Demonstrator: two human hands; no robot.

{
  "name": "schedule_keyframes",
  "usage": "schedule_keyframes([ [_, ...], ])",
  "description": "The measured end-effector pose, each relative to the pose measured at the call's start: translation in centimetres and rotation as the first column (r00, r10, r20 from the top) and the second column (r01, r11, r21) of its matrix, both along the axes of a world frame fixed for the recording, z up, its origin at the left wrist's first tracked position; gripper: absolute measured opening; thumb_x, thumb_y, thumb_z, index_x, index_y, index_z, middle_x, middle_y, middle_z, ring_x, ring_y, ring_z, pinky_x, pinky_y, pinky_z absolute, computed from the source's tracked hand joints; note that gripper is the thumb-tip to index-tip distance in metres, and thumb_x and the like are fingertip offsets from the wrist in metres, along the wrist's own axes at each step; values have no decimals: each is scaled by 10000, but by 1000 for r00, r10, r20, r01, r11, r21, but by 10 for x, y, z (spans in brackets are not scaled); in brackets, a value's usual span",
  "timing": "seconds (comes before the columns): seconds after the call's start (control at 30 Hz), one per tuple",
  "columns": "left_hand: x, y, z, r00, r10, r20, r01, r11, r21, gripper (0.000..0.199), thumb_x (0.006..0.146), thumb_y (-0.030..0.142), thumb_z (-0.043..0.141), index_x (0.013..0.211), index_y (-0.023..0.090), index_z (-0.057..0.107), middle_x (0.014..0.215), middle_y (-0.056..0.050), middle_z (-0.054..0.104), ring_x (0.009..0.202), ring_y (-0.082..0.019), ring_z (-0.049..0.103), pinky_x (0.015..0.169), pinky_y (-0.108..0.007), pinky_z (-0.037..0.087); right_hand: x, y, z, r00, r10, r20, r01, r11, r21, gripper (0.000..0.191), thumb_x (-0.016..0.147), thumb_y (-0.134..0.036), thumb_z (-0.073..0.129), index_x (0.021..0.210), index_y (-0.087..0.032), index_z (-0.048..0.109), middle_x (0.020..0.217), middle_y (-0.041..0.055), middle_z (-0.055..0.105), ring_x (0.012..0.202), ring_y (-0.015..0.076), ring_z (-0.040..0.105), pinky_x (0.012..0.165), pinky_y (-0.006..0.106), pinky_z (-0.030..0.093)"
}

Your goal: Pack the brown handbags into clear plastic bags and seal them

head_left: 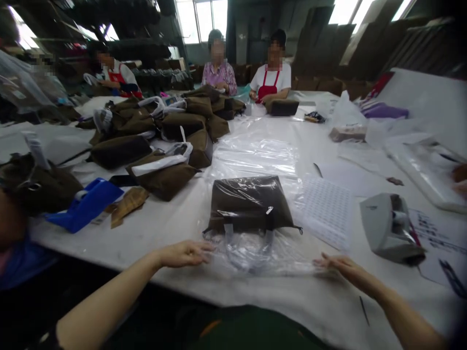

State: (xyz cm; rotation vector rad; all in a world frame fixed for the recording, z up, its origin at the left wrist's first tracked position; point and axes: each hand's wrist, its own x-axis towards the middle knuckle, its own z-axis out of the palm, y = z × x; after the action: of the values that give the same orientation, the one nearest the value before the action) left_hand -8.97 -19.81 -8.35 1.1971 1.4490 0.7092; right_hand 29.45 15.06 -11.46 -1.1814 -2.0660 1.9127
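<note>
- Left hand (pixel 188 253) and right hand (pixel 337 265) lie open, fingers stretched out, at either side of the near end of a clear plastic bag (pixel 251 260).
- The brown bag (pixel 250 194) lies inside that plastic, on the white table (pixel 142 240) between and just beyond the hands, its handles toward the wearer.
- To smooth the plastic well, I judge, both edges want even, light tension, with the handles kept flat and the film not snagging on the bag's corner fittings.
- Counted: one brown bag in the plastic before the hands; two tape dispensers, a blue one (pixel 85 204) and a grey one (pixel 388 228); one printed sheet (pixel 328 209); three people (pixel 270 87) across the table.
- The piled brown bags (pixel 164 177) at left overlap too much to count.
</note>
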Motion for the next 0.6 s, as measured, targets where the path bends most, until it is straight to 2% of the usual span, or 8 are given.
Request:
schedule_keyframes([
  [0.1, 8, -16, -15, 986, -49, -162, 62, 995, 78, 158, 732, 280, 661, 879, 275, 721, 1092, -52, 631, 1019, -232, 577, 926, -347, 418, -13, -25, 35, 993, 102, 53, -114, 934, 339, 361, 620, -532, 706, 691, -179, 690, 901, 132, 660, 965, 332, 566, 944, 538, 358],
  [0.17, 8, -23, -20, 980, -38, -197, 67, 987, 145, 152, 745, 245, 644, 875, 256, 722, 981, -56, 653, 931, -204, 597, 875, -327, 448, -40, -64, 51, 945, 325, 34, -283, 761, 583, 386, 721, -448, 657, 1037, -226, 642, 1170, 113, 564, 1115, 302, 481, 985, 499, 340],
  [0.2, 8, -26, -22, 980, -33, -198, 68, 983, 173, 149, 761, 240, 629, 879, 243, 720, 942, -57, 659, 911, -194, 597, 858, -317, 456, -56, -89, 52, 890, 453, 41, -381, 693, 612, 475, 746, -434, 640, 1168, -230, 564, 1236, 116, 514, 1137, 285, 466, 971, 458, 374],
  [0.3, 6, -33, -23, 973, -1, -230, 53, 973, 223, 146, 809, 245, 578, 873, 208, 704, 903, -58, 663, 891, -172, 594, 850, -300, 457, -93, -164, 27, 711, 663, 232, -630, 456, 628, 736, 618, -490, 745, 1233, -166, 503, 1138, 146, 559, 1022, 309, 524, 898, 449, 437],
  [0.4, 7, -34, -18, 936, 67, -345, 25, 966, 256, 184, 861, 232, 492, 882, 195, 671, 897, -43, 652, 866, -148, 588, 921, -325, 417, -105, -205, -15, 682, 609, 405, -687, 342, 641, 377, 710, -289, 704, 1040, -131, 610, 946, 126, 613, 882, 293, 567, 786, 418, 480],
  [0.47, 10, -26, -8, 898, 110, -426, 23, 955, 296, 209, 887, 217, 439, 916, 204, 645, 895, -26, 648, 885, -137, 577, 995, -352, 351, -103, -210, -32, 703, 578, 415, -677, 363, 641, 209, 802, -116, 533, 991, -141, 617, 880, 105, 624, 843, 256, 584, 757, 370, 477],
  [0.5, 12, -18, -2, 874, 138, -467, 24, 945, 325, 212, 894, 209, 427, 933, 210, 635, 907, -18, 645, 903, -133, 571, 1022, -362, 317, -102, -208, -35, 729, 569, 380, -655, 419, 629, 244, 822, -77, 452, 994, -151, 609, 869, 95, 632, 833, 238, 593, 748, 347, 471],
  [0.6, 17, 22, 17, 773, 242, -586, 41, 904, 427, 188, 890, 187, 446, 932, 218, 627, 900, 1, 644, 903, -131, 563, 1047, -383, 254, -102, -199, -34, 843, 495, 210, -529, 692, 491, 242, 876, -160, 358, 953, -176, 587, 822, 63, 648, 785, 206, 611, 702, 300, 451],
])
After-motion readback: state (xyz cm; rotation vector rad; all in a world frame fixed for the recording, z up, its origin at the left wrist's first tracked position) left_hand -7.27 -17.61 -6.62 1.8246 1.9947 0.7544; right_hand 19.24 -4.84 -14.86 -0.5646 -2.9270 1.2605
